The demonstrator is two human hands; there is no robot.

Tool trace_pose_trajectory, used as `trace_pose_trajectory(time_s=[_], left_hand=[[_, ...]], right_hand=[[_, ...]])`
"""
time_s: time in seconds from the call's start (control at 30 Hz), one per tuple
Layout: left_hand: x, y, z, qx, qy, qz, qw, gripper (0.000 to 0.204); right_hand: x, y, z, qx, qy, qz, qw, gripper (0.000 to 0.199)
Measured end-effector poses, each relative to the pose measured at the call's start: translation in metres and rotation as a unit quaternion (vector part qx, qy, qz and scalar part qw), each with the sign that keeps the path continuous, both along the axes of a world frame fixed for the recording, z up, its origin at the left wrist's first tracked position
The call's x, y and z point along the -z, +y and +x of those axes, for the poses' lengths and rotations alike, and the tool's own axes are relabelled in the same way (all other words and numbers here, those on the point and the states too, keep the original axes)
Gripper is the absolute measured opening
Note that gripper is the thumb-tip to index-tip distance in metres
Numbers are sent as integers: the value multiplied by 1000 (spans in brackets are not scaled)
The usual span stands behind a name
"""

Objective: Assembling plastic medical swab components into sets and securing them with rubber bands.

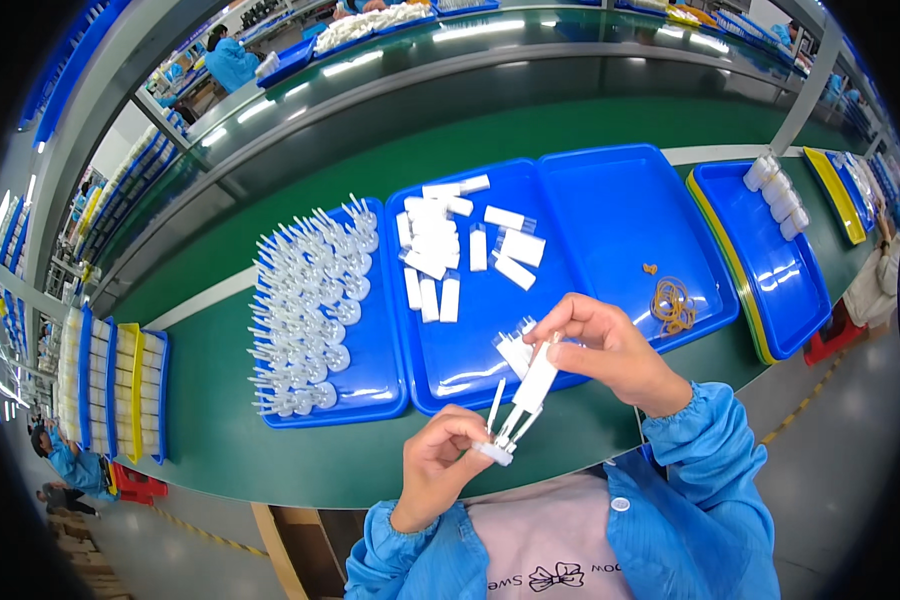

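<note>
Both hands pinched shut, left hand (pixel 440 465) on pronged piece (pixel 498 432), right hand (pixel 610 350) on white sleeve (pixel 536 378)

Left hand (pixel 438 462) and right hand (pixel 610 350) hold a white pronged piece (pixel 515 418) together above the green tabletop's (pixel 220 420) near edge.
</note>
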State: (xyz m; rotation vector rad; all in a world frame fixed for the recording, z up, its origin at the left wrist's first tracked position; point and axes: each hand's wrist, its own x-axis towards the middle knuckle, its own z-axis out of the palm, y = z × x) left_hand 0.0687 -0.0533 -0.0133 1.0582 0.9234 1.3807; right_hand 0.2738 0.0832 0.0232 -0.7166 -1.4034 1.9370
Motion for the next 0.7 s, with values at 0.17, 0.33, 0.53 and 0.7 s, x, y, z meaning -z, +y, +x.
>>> trace_pose_trajectory(time_s=[0.17,0.33,0.53,0.7], left_hand=[[5,-1,7,-45,32,3,998,17],[7,-2,12,-64,-3,1,998,18],[9,5,10,-104,-4,-35,994,19],[3,12,1,-156,-26,-49,986,19]], right_hand=[[4,-12,-5,-5,-28,80,996,20],[9,-32,-10,-5,-14,60,998,19],[8,7,-13,-15,-85,188,978,23],[47,40,-22,11,-388,477,789,26]])
